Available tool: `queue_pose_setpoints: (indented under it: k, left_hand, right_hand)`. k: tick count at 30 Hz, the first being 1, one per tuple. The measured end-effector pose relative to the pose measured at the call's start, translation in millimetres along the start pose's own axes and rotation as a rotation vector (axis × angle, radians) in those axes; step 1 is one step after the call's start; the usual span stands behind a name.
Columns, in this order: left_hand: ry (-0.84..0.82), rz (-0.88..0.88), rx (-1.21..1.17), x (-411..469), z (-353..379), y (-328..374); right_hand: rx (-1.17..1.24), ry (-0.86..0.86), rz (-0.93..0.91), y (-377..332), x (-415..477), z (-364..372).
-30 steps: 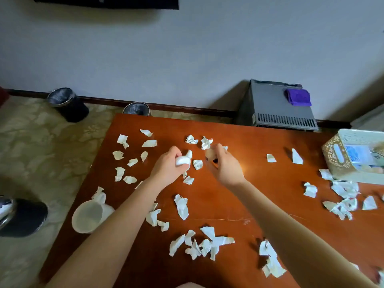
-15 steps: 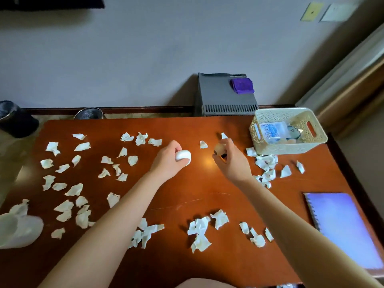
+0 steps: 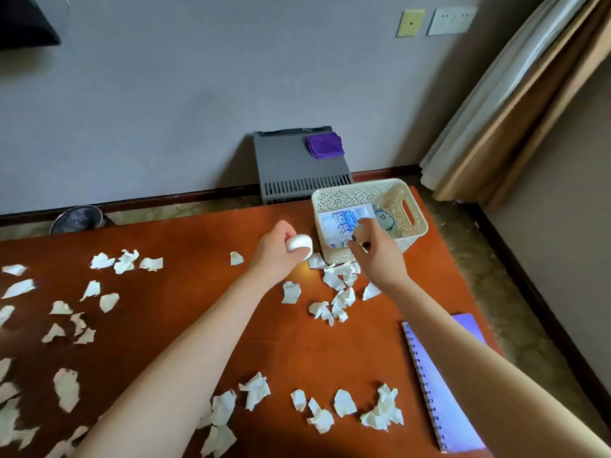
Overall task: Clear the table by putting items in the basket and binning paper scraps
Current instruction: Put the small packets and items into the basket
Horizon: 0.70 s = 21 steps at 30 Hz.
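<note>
A cream lattice basket (image 3: 411,211) stands at the far right of the brown table (image 3: 185,302). Inside it lie a white and blue packet (image 3: 340,223) and a pale blue item (image 3: 385,220). My left hand (image 3: 276,251) grips a small white rounded object (image 3: 299,246) just left of the basket. Over the basket's near wall, my right hand (image 3: 375,251) has its fingers curled and pinches a small pale object (image 3: 362,230); what that object is I cannot tell. Several white paper scraps (image 3: 337,285) lie all over the table.
A purple spiral notebook (image 3: 444,391) lies near the table's right front edge. On the floor behind the table stand a dark bin (image 3: 77,219) and a grey unit (image 3: 299,166) with a purple cloth (image 3: 324,145) on top. A curtain (image 3: 515,94) hangs at the right.
Both hands have moved right along the table with their objects, and the view has swung with them. My right hand has come over the basket's near wall.
</note>
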<state>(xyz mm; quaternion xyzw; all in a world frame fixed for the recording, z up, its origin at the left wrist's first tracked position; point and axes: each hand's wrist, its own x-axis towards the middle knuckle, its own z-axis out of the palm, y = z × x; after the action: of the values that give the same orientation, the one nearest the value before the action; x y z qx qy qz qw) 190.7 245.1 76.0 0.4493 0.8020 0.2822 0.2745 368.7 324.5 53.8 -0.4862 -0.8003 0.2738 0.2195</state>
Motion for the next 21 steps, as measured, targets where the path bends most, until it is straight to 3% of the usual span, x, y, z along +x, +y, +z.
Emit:
queue_pose_setpoints:
  k: [6, 13, 17, 21]
  left_hand:
    - [-0.025, 0.012, -0.027, 40, 32, 43]
    - [-0.053, -0.02, 0.008, 86, 56, 51]
    - [-0.065, -0.052, 0.015, 103, 66, 42]
    - [-0.07, -0.05, 0.028, 110, 68, 38]
  right_hand:
    - [0.098, 0.024, 0.059, 31, 41, -27]
    - [-0.009, 0.066, 0.155, 71, 106, -41]
    - [-0.156, -0.024, 0.179, 84, 144, -34]
    - [-0.416, -0.221, 0.18, 89, 163, -23]
